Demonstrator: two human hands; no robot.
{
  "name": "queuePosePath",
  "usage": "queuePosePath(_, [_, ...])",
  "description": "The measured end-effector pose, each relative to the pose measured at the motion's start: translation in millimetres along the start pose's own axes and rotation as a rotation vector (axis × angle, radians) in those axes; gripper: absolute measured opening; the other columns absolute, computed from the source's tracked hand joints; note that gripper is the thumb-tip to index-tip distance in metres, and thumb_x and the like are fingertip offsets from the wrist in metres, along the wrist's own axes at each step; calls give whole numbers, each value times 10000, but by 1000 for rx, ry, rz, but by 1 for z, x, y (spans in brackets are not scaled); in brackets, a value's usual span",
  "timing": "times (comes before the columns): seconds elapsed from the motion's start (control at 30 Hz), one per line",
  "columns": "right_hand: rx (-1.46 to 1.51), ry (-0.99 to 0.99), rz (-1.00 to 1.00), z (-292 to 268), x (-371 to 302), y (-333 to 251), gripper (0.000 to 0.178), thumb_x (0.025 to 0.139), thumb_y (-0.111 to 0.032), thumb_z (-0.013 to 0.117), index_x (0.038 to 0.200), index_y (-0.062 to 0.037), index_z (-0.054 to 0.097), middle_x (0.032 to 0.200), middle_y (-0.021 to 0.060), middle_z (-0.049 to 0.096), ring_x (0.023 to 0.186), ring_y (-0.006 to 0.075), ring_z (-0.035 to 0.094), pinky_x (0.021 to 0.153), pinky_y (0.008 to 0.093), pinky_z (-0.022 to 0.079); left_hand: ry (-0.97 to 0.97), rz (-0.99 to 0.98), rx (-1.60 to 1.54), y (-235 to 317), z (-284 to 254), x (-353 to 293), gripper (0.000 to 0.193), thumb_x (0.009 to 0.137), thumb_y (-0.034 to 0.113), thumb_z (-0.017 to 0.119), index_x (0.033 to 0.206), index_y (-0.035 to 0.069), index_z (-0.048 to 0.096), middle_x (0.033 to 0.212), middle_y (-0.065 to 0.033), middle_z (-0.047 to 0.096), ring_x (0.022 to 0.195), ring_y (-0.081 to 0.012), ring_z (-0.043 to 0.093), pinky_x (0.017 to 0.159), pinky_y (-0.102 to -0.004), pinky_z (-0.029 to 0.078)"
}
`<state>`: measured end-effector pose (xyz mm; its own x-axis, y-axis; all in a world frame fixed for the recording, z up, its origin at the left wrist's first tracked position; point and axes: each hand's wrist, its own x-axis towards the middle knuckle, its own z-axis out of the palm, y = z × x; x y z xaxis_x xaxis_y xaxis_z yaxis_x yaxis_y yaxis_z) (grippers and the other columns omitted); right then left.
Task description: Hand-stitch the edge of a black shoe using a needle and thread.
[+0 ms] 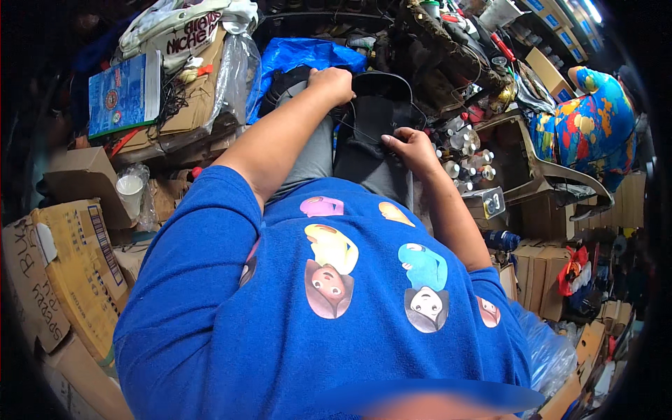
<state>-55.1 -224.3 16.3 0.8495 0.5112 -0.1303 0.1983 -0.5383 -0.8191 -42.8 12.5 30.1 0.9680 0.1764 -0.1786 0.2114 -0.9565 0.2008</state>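
Across my lap lies a black item [381,115], apparently a sandal or shoe, with a curved band at its far end. At its near right edge my right hand [414,148] pinches the black material between thumb and fingers. My left hand [332,85] is raised to the left of it, closed in a fist. A thin dark thread [360,131] loops from near that fist down toward the black item. The insides of the left fingers are turned away from view. Grey trousers [311,157] show under the work.
A blue plastic sheet [308,52] lies beyond my hands. At left, a blue book [124,94] tops a cardboard pile, near a white cup [130,190]. Several small clear bottles [472,150] stand at right. Another person in a colourful shirt [588,129] is at far right.
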Motion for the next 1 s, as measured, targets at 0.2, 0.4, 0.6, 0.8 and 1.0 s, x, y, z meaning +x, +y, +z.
queuePosePath(0.2, [-75,-51,39,-8,15,-9,315,818,-336,685,803,-22,663,614,55,604,557,128,541,539,304,430,-41,-99,11,-7,-14,13,398,736,424,722,1048,180,688,1155,-56,639,1099,-270,589,903,-473,434])
queuePosePath(0.4, [-523,-31,78,0,40,-29,390,813,-449,614,892,-76,697,823,147,681,881,308,647,785,424,456,23,-65,107,-6,15,36,445,733,395,730,1098,154,649,1178,-80,601,1095,-265,581,904,-476,430])
queuePosePath(0.6, [-694,179,-258,2,34,-28,360,741,-422,711,864,-91,642,867,105,620,844,286,613,724,432,408,330,570,-582,1,25,19,273,768,205,701,993,76,617,1069,-107,572,984,-307,583,878,-366,464])
queuePosePath(0.8, [-547,-73,-287,-16,26,-26,310,794,-344,675,811,-39,619,824,150,613,793,325,603,684,426,425,-5,741,-697,12,24,10,279,747,224,725,968,83,632,1026,-90,541,978,-261,561,867,-343,457])
queuePosePath(1.0, [-367,-314,-193,-28,20,-20,274,851,-251,605,771,10,587,741,210,563,714,374,573,628,434,434,-107,726,-763,16,33,18,277,724,231,746,918,69,632,986,-87,524,949,-231,560,828,-325,465])
